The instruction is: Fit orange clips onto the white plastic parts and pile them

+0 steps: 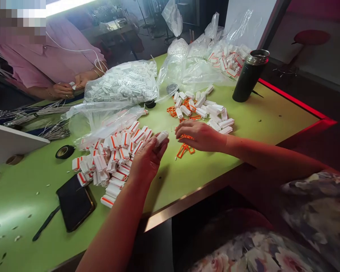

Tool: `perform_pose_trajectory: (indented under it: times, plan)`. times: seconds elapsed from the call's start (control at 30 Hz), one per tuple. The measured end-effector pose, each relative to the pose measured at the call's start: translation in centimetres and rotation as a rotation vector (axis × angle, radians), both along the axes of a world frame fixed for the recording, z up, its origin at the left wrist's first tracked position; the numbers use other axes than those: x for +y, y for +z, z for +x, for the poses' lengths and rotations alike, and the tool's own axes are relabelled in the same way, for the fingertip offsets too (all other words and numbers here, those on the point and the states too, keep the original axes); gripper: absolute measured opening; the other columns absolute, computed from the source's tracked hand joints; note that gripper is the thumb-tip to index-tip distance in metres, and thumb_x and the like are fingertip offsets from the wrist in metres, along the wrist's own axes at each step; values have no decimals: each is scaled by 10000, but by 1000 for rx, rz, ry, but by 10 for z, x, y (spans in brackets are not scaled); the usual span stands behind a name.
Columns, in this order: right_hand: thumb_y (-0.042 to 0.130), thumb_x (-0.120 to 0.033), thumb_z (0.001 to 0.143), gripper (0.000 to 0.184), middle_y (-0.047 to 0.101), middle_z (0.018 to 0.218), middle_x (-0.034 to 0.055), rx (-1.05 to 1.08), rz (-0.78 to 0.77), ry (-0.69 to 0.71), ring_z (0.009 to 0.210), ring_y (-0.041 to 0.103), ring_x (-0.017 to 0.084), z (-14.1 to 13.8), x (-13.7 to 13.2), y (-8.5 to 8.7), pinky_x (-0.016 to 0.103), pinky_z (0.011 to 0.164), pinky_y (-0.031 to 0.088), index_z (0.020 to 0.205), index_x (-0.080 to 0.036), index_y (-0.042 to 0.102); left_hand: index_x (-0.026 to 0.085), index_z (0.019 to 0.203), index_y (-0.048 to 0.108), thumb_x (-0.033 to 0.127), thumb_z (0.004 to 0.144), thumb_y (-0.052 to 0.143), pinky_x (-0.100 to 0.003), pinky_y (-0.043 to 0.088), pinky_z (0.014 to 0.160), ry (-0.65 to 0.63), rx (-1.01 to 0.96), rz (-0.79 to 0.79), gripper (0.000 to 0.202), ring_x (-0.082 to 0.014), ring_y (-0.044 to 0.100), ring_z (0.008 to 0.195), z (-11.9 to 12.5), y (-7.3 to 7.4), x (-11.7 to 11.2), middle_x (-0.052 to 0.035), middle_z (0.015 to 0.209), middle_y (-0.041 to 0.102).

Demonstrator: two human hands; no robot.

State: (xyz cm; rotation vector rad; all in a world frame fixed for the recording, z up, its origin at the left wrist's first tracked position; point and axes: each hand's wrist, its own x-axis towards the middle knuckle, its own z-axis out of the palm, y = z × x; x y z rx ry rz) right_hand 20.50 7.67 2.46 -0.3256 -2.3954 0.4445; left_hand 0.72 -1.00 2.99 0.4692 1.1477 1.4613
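Note:
Pinched in the fingertips of my left hand (150,155) is a white ribbed plastic connector housing (162,138). Just below and left of that hand lies a heap of white connector housings with orange strips (113,151). My right hand (200,135) is above the small orange plastic frames (184,150), its fingers bent and apart, with nothing visible in them. Its fingers partly hide the frames. Behind it, all-white connector housings (212,109) are scattered among more orange frames (171,111).
A dark flask (249,77) stands at the right. Clear bags (121,81) of white parts are at the back. A black phone (75,204) and black tape roll (64,152) lie left. Across the table (209,173), a person in pink (59,49) handles a small white part beside cables (31,113).

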Motion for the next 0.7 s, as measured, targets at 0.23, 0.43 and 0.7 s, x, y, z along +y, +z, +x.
perform_pose_trajectory:
  times: [0.23, 0.43, 0.7]
  plan:
    - [561, -254, 947, 189, 658, 990, 106, -431, 208, 1, 942, 556, 219, -5, 3, -16, 353, 882, 398, 903, -137, 703, 139, 1027, 684, 181, 875, 580, -295, 560, 943, -25, 11, -82, 190, -170, 726, 959, -5, -2, 2, -98, 1074, 746]
    - [516, -186, 944, 180, 635, 941, 94, -487, 256, -22, 918, 529, 212, -6, 5, -16, 333, 866, 368, 901, -134, 684, 135, 1059, 679, 215, 828, 636, -341, 523, 1012, -119, 52, -34, 248, -211, 691, 1078, -7, -8, 3, -121, 1178, 709]
    - [484, -230, 978, 220, 646, 909, 95, -174, 81, -71, 853, 569, 188, 3, 12, -10, 308, 806, 426, 886, -141, 664, 105, 1075, 672, 181, 822, 635, -379, 517, 1024, -136, 46, -38, 267, -213, 700, 1043, -6, -13, 3, -135, 1152, 714]
